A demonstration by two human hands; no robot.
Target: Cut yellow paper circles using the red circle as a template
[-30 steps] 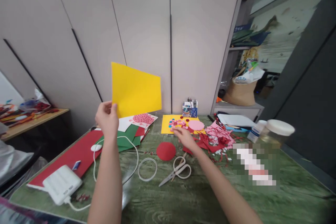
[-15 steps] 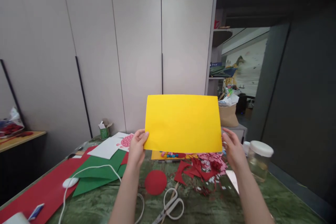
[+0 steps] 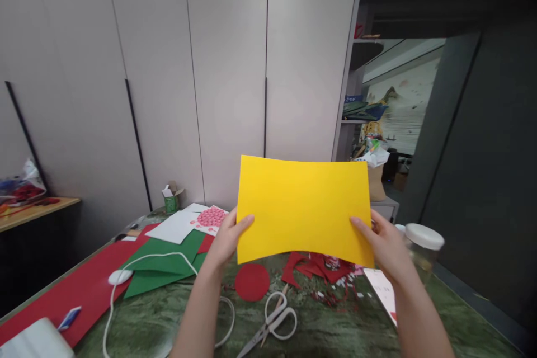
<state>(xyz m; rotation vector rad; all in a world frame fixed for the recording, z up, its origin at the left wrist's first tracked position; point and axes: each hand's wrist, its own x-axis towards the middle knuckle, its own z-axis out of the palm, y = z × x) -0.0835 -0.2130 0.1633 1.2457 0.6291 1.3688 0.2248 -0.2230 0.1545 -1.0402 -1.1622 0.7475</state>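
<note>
I hold a yellow sheet of paper [image 3: 302, 210] up in front of me above the table, with both hands. My left hand [image 3: 229, 238] pinches its left edge, thumb across the front. My right hand [image 3: 384, 243] grips the right edge in the same way. The sheet bows slightly and hides part of the table behind it. Below it lie a red paper circle [image 3: 252, 282], white-handled scissors [image 3: 274, 319] and a heap of red paper scraps [image 3: 321, 269].
The green marbled table [image 3: 327, 335] carries green sheets [image 3: 161, 265], a long red sheet [image 3: 62, 296], white paper with a pink pattern [image 3: 210, 217], a white cable [image 3: 126, 291] and a lidded jar [image 3: 422, 249] at right. Grey cupboard doors stand behind. A side table [image 3: 29, 212] is at left.
My right hand left the table and took the sheet's right edge. The sheet came from my upper left to the middle and now sits a bit lower and closer.
</note>
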